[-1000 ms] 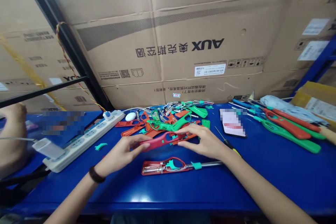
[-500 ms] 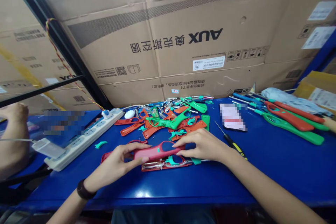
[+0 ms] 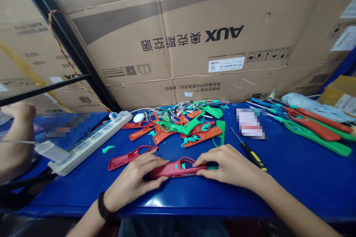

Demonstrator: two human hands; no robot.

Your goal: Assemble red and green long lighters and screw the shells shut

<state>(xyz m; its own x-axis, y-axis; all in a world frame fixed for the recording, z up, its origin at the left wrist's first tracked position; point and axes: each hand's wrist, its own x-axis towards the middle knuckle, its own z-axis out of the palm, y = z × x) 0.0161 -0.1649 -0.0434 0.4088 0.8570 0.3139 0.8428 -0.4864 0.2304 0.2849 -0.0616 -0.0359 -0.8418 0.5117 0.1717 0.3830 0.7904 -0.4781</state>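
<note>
A red long-nosed lighter [image 3: 174, 168] lies near the front of the blue table, its upper shell half set over the lower one, with teal trigger parts showing at the finger loop. My left hand [image 3: 140, 172] grips its handle end between thumb and fingers. At the neck end, my right hand [image 3: 219, 164] pinches the lighter by the loop. Some of the neck is hidden behind my fingers. Just beyond my left hand rests another red shell half [image 3: 129, 156], hollow side up.
Behind is a pile of orange shell halves [image 3: 164, 133] with green ones and metal parts. A screwdriver [image 3: 251, 155] and phone [image 3: 250, 124] lie right, beside several long lighters [image 3: 314, 129]. A power strip [image 3: 86, 144] stands left, near another person's arm [image 3: 16, 140].
The upper red shell half has come down onto the lower half, covering the clear tank inside. Both hands have moved right and lower with it. The view has shifted slightly.
</note>
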